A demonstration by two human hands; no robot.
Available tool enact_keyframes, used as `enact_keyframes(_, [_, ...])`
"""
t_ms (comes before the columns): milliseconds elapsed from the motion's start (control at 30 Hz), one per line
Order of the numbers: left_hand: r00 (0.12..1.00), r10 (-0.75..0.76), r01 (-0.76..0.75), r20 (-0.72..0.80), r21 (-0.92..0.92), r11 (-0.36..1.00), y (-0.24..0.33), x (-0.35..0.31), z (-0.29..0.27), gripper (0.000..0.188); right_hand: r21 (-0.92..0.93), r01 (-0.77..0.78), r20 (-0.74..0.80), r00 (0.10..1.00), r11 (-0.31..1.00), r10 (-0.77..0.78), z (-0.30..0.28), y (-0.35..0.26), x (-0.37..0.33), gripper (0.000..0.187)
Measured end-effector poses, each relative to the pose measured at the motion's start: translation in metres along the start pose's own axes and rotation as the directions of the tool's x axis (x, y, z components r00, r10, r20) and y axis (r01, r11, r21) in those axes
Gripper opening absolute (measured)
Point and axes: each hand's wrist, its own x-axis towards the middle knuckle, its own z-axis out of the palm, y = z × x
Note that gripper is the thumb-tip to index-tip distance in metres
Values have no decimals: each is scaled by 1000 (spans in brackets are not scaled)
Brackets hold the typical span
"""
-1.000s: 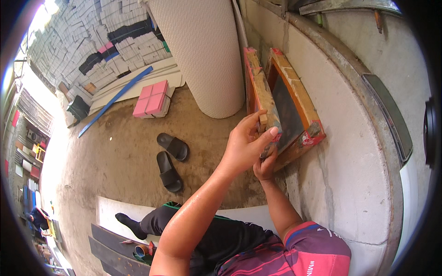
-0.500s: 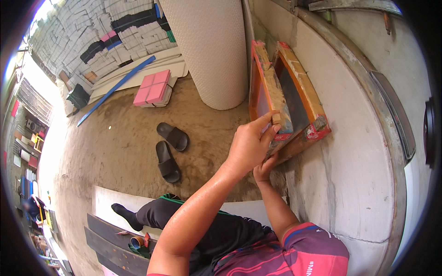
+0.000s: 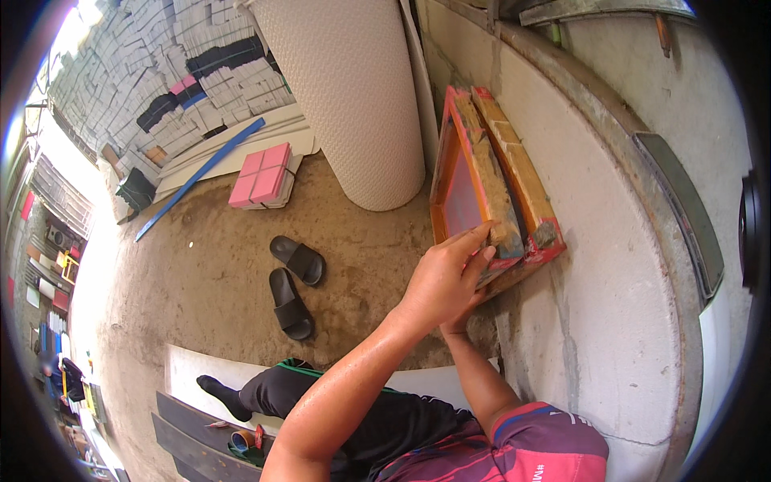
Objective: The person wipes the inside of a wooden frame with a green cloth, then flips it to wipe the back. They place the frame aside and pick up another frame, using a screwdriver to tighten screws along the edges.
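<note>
Two wooden screen frames with red-taped corners lean upright against the low wall at my right. The nearer screen frame (image 3: 491, 181) has thin mesh stretched inside it. Behind it, close alongside, stands the second screen frame (image 3: 520, 165). My left hand (image 3: 446, 273) is closed, thumb and fingers pinching the near top corner of the nearer frame. Below it, my right hand (image 3: 458, 323) is at the frame's lower near end, closed around it; its fingers are mostly hidden behind my left hand and the wood.
A big roll of textured white material (image 3: 345, 104) stands beyond the frames. Black slides (image 3: 293, 281) and a tied pink stack (image 3: 261, 173) lie on the floor, near a long blue strip (image 3: 201, 177). The pale wall (image 3: 610, 281) curves along my right. Dark boards (image 3: 201, 446) lie beside my leg.
The nearer screen frame has come closer to the one behind it, narrowing the gap between them. Both hands have moved with it, and the view has shifted slightly.
</note>
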Motion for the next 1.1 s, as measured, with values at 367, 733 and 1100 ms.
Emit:
enact_keyframes(367, [985, -66, 76, 159, -54, 996, -18, -28, -19, 57, -57, 47, -63, 997, 997, -50, -7, -59, 12, 72])
enact_keyframes(733, [967, -121, 161, 225, -166, 973, -24, -39, -25, 65, -390, 395, -105, 878, 832, -466, -24, -121, 32, 90])
enact_keyframes(1100, [984, -8, 41, 178, -186, 982, -46, -37, -8, 65, -390, 506, -21, 830, 769, -557, -19, -129, 26, 83])
